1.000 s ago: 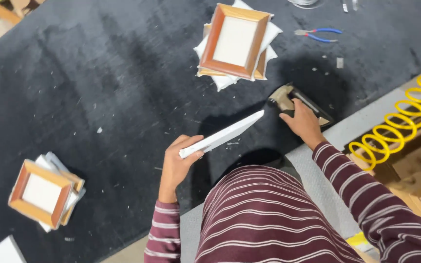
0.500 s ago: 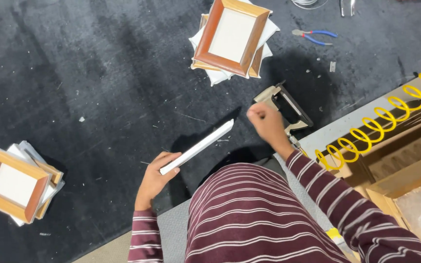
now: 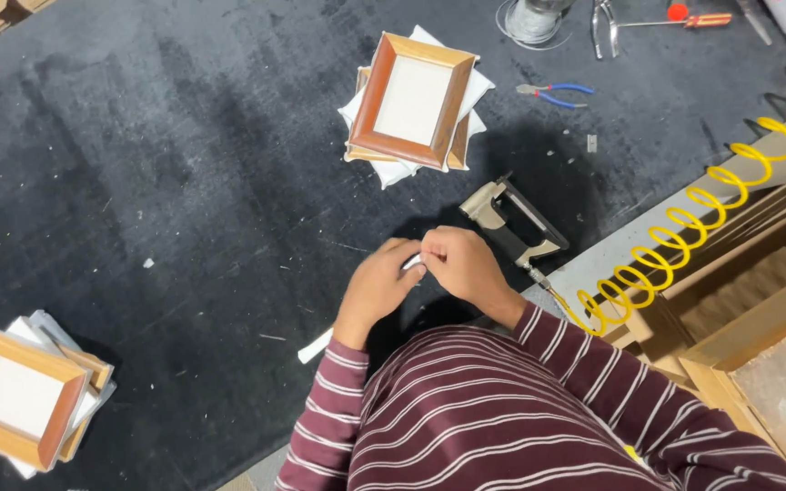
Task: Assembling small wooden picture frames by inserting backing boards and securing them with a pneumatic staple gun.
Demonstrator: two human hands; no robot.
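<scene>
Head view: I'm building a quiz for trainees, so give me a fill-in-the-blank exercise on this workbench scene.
1. Both hands, the left hand and the right hand, hold a thin ___ strip.
2. The coiled air hose is ___.
3. The nail gun lies beside the ___ hand.
4. The pliers have ___ handles.

Missing words: white; yellow; right; blue

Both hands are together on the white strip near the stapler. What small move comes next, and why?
Probably lay the flat white strip down on the black mat and send the right hand to the grey pneumatic stapler. Both hands meet at the strip's upper end, the left hand covering it, and the stapler lies untouched just beside the right hand.
</scene>
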